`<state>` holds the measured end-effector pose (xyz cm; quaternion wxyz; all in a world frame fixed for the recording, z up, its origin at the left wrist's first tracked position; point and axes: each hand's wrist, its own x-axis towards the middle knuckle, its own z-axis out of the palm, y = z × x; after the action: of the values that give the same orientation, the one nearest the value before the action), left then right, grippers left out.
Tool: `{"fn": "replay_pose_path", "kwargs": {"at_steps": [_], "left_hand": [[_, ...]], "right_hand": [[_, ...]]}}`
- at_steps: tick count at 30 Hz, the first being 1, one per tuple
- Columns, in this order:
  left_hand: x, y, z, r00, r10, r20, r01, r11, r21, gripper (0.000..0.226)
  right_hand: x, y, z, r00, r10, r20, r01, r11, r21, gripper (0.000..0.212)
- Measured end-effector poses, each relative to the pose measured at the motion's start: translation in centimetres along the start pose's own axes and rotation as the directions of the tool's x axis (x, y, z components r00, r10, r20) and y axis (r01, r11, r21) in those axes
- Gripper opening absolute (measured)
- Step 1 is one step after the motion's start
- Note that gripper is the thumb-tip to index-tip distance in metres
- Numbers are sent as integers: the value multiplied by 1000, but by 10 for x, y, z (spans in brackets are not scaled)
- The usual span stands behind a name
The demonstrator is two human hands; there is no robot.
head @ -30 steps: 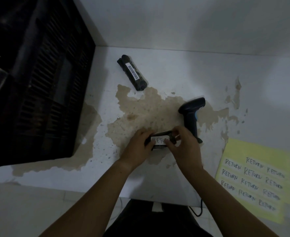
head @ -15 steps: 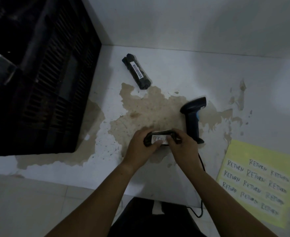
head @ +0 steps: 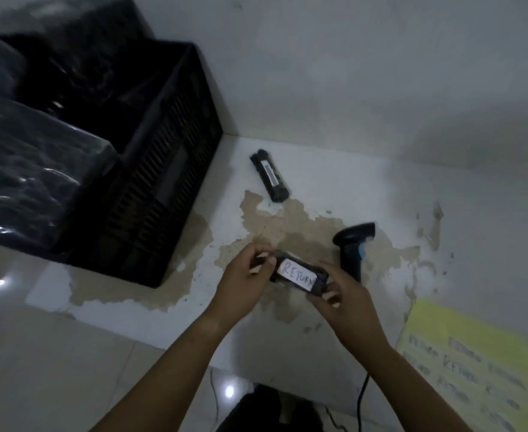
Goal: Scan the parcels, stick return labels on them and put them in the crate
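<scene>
1. The parcel [head: 318, 283] is at the near middle of the table [head: 334, 182], just left of the scanner [head: 353, 244]. Both hands hold it. The left hand [head: 247, 272] has its fingers curled round the left end. The right hand [head: 342, 304] pinches the right end.
2. The return label [head: 297, 275] lies on the parcel's top face, and it looks stuck down. Before letting go, rub a thumb from its centre out to each edge so no corner lifts.
3. Grip the dark wrapping, not the paper, so the fingers do not peel or smudge the label.
4. The crate [head: 169, 182] stands at the left. Hand the parcel over to the left hand alone, since that hand is nearer the crate.
5. Lift the parcel clear over the crate's slatted wall and set it down label up rather than tossing it.
6. Free the right hand for the scanner. A second parcel [head: 270, 176] waits at the far middle, and the label sheet [head: 468, 363] lies near right.
</scene>
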<state>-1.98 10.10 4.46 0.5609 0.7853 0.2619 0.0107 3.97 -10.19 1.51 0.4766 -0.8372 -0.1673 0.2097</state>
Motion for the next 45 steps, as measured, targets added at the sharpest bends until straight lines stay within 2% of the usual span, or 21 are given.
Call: {"fn": "replay_pose_path", "kwargs": {"at_steps": [4,7,10,11,13,15,16,18,21,24,26,28,30,33,39,45], "left_hand": [[-23,35,-45,982,179,-66,-172,979,107,23],[-45,57,-94,940,315,-132,-285,936,206,30],[-68,80,-148,893,414,-176,-375,901,217,29],[-76,89,-167,863,464,-199,-415,877,244,26],[-88,104,-208,754,602,-264,-489,782,386,22],[-86,109,-257,644,699,-310,-471,683,559,26],[-78,108,-283,627,715,-310,-423,647,635,32],[-55,103,-331,682,680,-270,-272,578,770,50],[-17,92,-382,823,538,-185,-106,465,879,74],[10,78,-404,899,432,-78,-132,435,891,85],[18,65,-407,927,375,-19,-192,517,834,84],[21,52,-406,937,350,-5,-223,607,763,82],[23,46,-405,934,357,-10,-238,642,729,80],[22,44,-403,926,377,-26,-243,648,722,80],[20,42,-403,919,392,-41,-246,651,719,81],[21,43,-404,924,380,-30,-249,661,707,80]], "right_hand": [[2,-43,-6,997,-82,-14,82,995,52,48],[12,-86,-1,990,-144,5,142,984,103,46],[28,-137,15,969,-246,21,241,961,138,51],[36,-152,21,963,-271,11,266,952,153,52],[50,-185,34,948,-318,-25,317,932,175,51],[67,-219,48,936,-350,-39,351,920,176,47],[77,-234,55,931,-362,-48,365,915,170,44],[99,-264,72,920,-387,-56,391,911,132,41],[132,-303,97,909,-411,-69,416,905,94,44],[164,-327,121,902,-426,-75,429,903,31,44],[184,-334,133,902,-426,-69,424,905,-42,48],[202,-336,143,893,-449,-33,442,887,-132,50],[215,-337,152,877,-480,26,472,851,-230,49],[231,-336,166,870,-481,109,487,803,-342,49],[238,-329,180,892,-425,155,447,776,-445,58],[228,-313,168,853,-477,213,518,717,-466,42]]}}
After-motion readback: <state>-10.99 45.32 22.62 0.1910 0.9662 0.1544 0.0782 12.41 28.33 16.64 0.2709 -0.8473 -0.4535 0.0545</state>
